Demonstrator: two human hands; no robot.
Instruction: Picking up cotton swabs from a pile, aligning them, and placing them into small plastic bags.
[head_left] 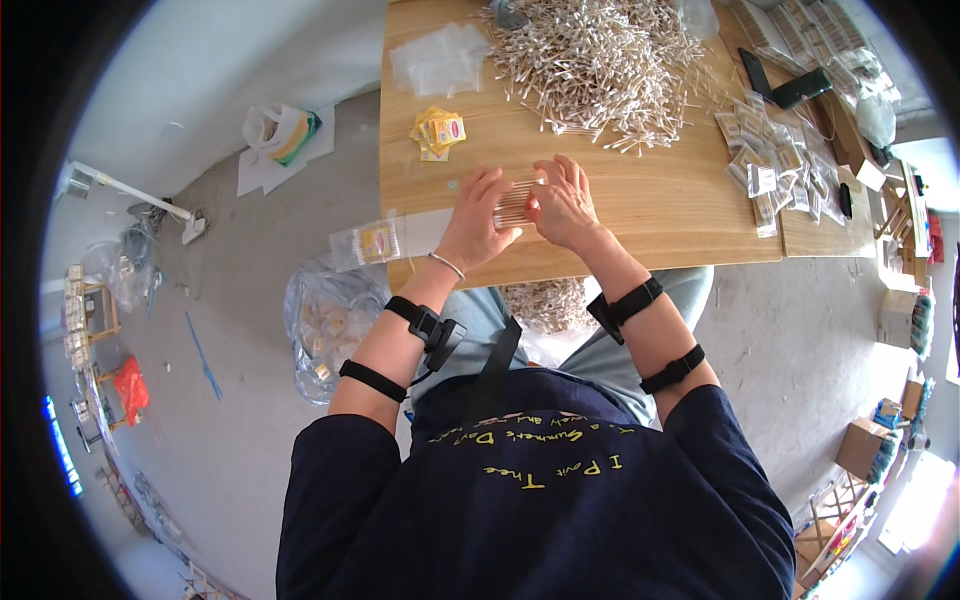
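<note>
A bundle of cotton swabs (pixel 515 206) lies sideways between my hands, just above the table's near edge. My left hand (pixel 472 222) is closed round the left end of the bundle. At its other end, my right hand (pixel 566 208) presses with bent fingers and thumb. A large loose heap of cotton swabs (pixel 600 70) spreads over the far part of the table. Several yellow printed cards (pixel 438 132) are stacked beyond my left hand. Beside that hand, a clear bag with swabs and a yellow card (pixel 372 243) hangs partly over the table's left edge.
Flat clear bags (pixel 440 60) lie at the far left of the wooden table (pixel 660 200). Filled small bags (pixel 775 165) and black objects (pixel 800 88) occupy its right side. A large clear plastic sack (pixel 330 320) stands on the floor at left. More swabs (pixel 550 303) sit between my legs.
</note>
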